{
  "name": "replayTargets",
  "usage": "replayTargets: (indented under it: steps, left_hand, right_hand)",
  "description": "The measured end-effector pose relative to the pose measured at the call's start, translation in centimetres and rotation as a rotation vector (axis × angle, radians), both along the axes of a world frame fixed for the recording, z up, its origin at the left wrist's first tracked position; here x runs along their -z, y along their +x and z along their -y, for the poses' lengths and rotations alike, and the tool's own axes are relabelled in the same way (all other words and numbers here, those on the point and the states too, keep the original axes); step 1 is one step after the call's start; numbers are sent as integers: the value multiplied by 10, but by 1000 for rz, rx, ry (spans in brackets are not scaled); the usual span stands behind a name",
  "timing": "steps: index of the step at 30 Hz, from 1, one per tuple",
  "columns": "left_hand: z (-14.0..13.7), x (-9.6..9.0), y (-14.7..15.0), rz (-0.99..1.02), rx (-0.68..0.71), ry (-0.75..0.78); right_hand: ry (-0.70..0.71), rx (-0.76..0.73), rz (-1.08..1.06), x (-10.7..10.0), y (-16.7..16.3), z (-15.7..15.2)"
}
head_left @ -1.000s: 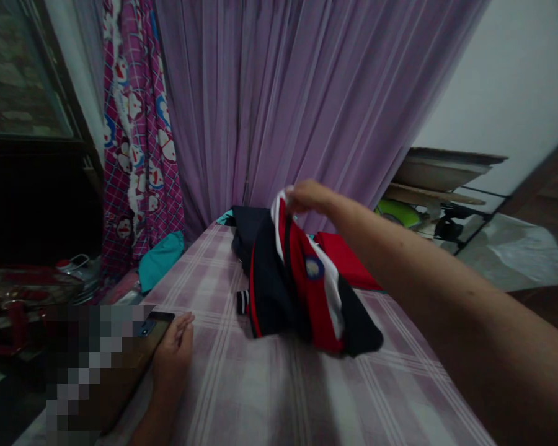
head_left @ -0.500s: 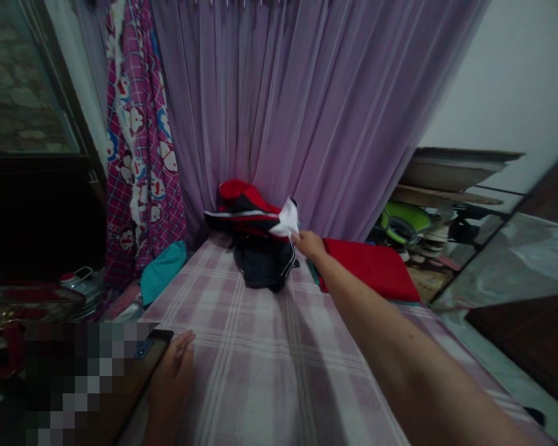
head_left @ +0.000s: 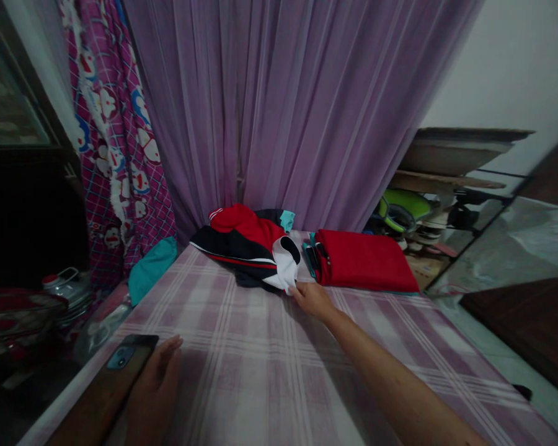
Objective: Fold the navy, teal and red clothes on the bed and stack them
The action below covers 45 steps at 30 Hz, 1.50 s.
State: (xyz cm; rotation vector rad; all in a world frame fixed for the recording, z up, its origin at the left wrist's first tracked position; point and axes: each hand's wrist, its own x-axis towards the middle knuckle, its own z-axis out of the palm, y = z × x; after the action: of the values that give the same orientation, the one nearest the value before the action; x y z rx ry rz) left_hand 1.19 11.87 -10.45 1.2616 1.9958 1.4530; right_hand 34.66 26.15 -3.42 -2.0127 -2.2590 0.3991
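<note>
My right hand point(head_left: 312, 298) reaches far forward with its fingers pinched on the white lower corner of a red, black and white jacket point(head_left: 246, 243). The jacket lies loosely bunched against the curtain, with white-and-red piping along its dark part. Behind it a bit of dark cloth and a light teal piece point(head_left: 287, 220) show. Near the front left, my left hand point(head_left: 157, 378) rests on the bedspread, fingers stretched loosely and holding nothing visible. Beside it lies a dark phone point(head_left: 116, 384), camera side up.
A folded red cloth stack point(head_left: 365, 260) sits right of the jacket. Teal fabric point(head_left: 152, 269) hangs at the left edge of the plaid-covered bed point(head_left: 242, 353). Purple curtains point(head_left: 279, 111) close off the back. A rack with shoes point(head_left: 428, 217) stands at right; a clear plastic jug point(head_left: 65, 288) at left.
My right hand has brought the jacket down and nearer, from raised over dark cloth to lying on the bed. My left hand stays beside the phone. The view has tilted slightly.
</note>
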Motion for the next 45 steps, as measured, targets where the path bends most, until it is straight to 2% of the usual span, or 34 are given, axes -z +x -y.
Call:
replayTargets:
  steps: [3,5,7,10,12,16,19,21,23,24,25,26,28,29,30,31,33,35,39,40,41,42,44,45]
  left_hand:
    - [1,-2,1,-19,-5,-29]
    - [1,-2,0,-38,-8,-46]
    - [0,-1,-1,-47,-11,-48]
    - [-1,0,-1,-56,-1,-39]
    - [-1,0,-1,-63,1,-38]
    - [-2,-2,-1,-59,-13,-43]
    - [-1,-3,-1,-54,4,-49]
    - [-1,-5,-1,-65,9,-64]
    - [-2,-7,-1,-92,6,-69]
    - [-2,-7,-1,-104,6,-68]
    - [-2,-8,-1,-111,7,-66]
    - [-3,-9,-1,-114,9,-66]
    - [-3,-9,-1,-107,17,-74]
    - [-4,-9,-1,-101,17,-79]
    - [-4,-9,-2,-93,19,-82]
    - [-4,-9,-3,-84,21,-84]
    - [-5,-10,-4,-66,39,-96]
    - [-4,-11,-5,-50,64,-107]
    - [-4,-12,-3,-38,58,-80]
    - [-4,-13,-2,-39,52,-79]
    - [-4,-13,-1,-40,51,-83]
    - [-4,-14,0,-38,47,-88]
    - [-5,-16,1,-25,48,-96]
    - [-5,-17,2,-15,47,-99]
  right_hand:
    - [-75,-25,-51,2,22,5]
    - [-101,-37,-76,-7,39,1]
    - [19,70,-54,-21,56,-7]
    - [301,344,117,-40,79,-19]
    - [336,415,233,-48,90,-25]
    - [130,382,195,-56,105,-24]
    - [-46,311,135,-64,115,0]
    - [-297,181,54,-69,122,24]
    - [-572,-20,-102,-74,128,44]
    - [-619,-103,-187,-76,131,50]
    - [-567,-143,-245,-77,133,53]
    - [-420,-134,-252,-78,134,52]
    - [-53,-64,-121,-76,132,45]
    - [66,-43,-10,-74,129,40]
    - [109,-39,102,-71,126,35]
    - [88,-45,197,-68,121,32]
    - [-54,-51,317,-63,112,31]
    - [-248,-49,341,-64,106,37]
    - [-956,-95,166,-82,111,47]
    - [-1039,-98,111,-88,115,46]
    - [-1002,-83,85,-93,119,44]
    - [-859,-47,94,-96,123,39]
    - [-469,75,184,-96,129,28]
    - [-323,132,237,-92,130,23]
